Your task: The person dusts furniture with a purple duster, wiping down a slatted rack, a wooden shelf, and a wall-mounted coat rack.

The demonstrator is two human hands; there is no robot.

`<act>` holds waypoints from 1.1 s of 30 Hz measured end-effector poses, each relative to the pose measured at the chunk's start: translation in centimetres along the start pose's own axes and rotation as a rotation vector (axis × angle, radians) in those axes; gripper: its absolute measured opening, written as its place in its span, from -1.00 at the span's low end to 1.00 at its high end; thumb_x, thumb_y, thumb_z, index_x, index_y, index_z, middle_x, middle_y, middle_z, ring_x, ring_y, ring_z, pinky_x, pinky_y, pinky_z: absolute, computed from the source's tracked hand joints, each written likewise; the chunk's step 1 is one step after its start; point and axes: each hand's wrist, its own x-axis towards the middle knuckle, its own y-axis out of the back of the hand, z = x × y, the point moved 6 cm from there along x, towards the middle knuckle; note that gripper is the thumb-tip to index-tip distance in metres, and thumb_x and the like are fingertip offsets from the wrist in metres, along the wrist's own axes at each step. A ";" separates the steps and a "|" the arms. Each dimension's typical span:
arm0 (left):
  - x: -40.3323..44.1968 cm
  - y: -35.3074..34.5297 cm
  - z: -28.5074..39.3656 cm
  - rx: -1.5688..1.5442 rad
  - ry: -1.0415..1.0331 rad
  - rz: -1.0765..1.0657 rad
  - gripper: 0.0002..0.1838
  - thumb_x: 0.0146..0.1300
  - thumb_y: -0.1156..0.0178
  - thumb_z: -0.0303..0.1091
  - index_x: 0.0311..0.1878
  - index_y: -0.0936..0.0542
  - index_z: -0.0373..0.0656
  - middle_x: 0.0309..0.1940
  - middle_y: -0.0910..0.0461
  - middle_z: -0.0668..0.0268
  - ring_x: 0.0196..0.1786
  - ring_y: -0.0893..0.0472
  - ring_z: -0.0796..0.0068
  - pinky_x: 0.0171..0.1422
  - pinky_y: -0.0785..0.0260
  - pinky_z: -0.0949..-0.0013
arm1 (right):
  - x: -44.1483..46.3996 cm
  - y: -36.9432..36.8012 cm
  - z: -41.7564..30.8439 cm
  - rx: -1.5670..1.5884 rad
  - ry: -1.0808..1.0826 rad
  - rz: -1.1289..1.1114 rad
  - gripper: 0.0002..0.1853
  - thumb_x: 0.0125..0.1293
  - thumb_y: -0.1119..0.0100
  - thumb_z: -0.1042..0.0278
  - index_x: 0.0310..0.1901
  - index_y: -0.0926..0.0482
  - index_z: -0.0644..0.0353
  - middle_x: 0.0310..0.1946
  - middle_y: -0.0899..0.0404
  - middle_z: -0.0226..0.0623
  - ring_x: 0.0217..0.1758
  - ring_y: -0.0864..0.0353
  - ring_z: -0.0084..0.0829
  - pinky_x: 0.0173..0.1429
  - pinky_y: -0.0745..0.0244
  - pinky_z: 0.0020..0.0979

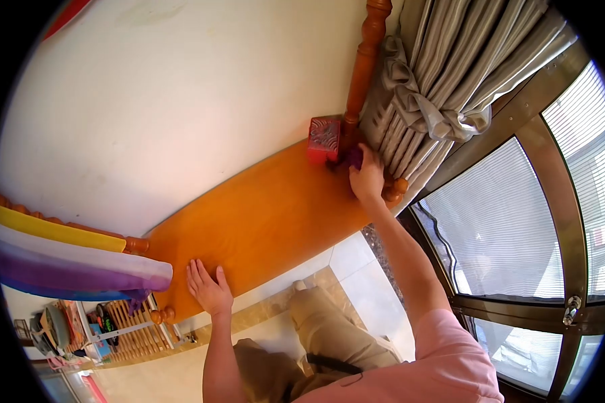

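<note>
A glossy orange-brown wooden board (249, 215), the top of a piece of furniture with turned posts, stretches along the wall. My left hand (210, 289) lies flat on its near left part, fingers extended and holding nothing. At the far right end my right hand (368, 178) is closed on a dark purple cloth (354, 157), most of it hidden by the fingers. Just left of that hand stands a red box (324, 140) with a carved patterned top. Behind the hand rises a turned wooden post (366, 64).
Gathered grey curtains (444, 74) hang close to my right hand. A metal-framed door (554, 195) with ribbed glass is at the right. Yellow, white and purple cloths (81, 258) hang over a wooden rail at the left. Below them is a slatted rack (138, 339) with several items.
</note>
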 end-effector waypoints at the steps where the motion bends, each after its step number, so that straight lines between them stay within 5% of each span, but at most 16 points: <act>1: 0.0 0.0 0.1 0.002 -0.002 0.001 -0.37 0.43 -0.08 -0.05 0.38 -0.36 -0.33 0.44 -0.30 0.05 0.51 -0.20 0.01 0.57 0.04 -0.03 | 1.3 -0.1 0.8 0.029 -0.036 0.106 -0.30 0.13 -0.32 0.39 0.35 -0.35 -0.04 0.23 -0.42 -0.16 0.30 -0.37 0.06 0.32 -0.39 -0.01; 3: 0.1 0.2 0.1 0.005 -0.011 0.008 -0.38 0.43 -0.09 -0.07 0.38 -0.36 -0.33 0.43 -0.30 0.05 0.51 -0.20 0.00 0.57 0.04 -0.03 | 3.8 -1.1 2.1 0.064 -0.066 0.226 -0.26 0.15 -0.32 0.39 0.39 -0.28 0.08 0.25 -0.40 -0.09 0.34 -0.31 0.10 0.43 -0.25 -0.05; 10: -0.2 0.0 0.0 -0.003 -0.006 -0.006 -0.38 0.43 -0.08 -0.05 0.38 -0.36 -0.33 0.43 -0.31 0.04 0.50 -0.21 -0.02 0.56 0.03 -0.06 | 6.7 -3.5 2.0 -0.238 -0.058 0.113 -0.31 0.16 -0.32 0.39 0.35 -0.32 0.11 0.27 -0.39 -0.13 0.32 -0.32 0.07 0.42 -0.28 -0.08; 18: 0.1 0.0 0.0 0.011 0.004 0.006 -0.38 0.44 -0.06 -0.03 0.36 -0.37 -0.33 0.43 -0.31 0.05 0.50 -0.21 -0.01 0.56 0.03 -0.06 | -2.9 -0.8 -1.3 -0.347 0.064 -0.073 -0.47 0.08 -0.33 0.35 0.16 -0.51 0.05 0.11 -0.46 -0.28 0.23 -0.42 -0.08 0.10 -0.59 -0.05; 22: 0.0 -0.1 0.1 0.010 0.000 -0.006 -0.38 0.43 -0.06 -0.03 0.37 -0.37 -0.32 0.43 -0.31 0.07 0.50 -0.21 0.01 0.56 0.04 -0.06 | -7.1 -2.6 -7.0 -0.110 0.400 -0.197 -0.52 0.08 -0.26 0.42 0.12 -0.54 0.08 0.22 -0.44 -0.32 0.25 -0.41 -0.08 0.11 -0.60 -0.09; 27: 0.0 -0.2 -0.3 0.020 -0.003 0.006 -0.37 0.43 -0.07 -0.02 0.37 -0.38 -0.31 0.43 -0.31 0.07 0.51 -0.20 0.02 0.56 0.04 -0.06 | -3.8 -5.9 -9.4 -0.021 0.275 -0.269 -0.35 0.13 -0.26 0.38 0.32 -0.36 0.08 0.38 -0.31 -0.31 0.31 -0.40 -0.08 0.22 -0.54 -0.08; 33: -0.1 0.0 -0.2 -0.011 0.004 0.014 -0.38 0.43 -0.07 -0.02 0.36 -0.38 -0.32 0.43 -0.32 0.06 0.50 -0.21 0.00 0.57 0.04 -0.06 | -2.6 -4.5 -6.2 -0.112 0.147 -0.159 -0.36 0.14 -0.28 0.31 0.29 -0.35 0.11 0.37 -0.32 -0.29 0.31 -0.41 -0.07 0.21 -0.54 -0.02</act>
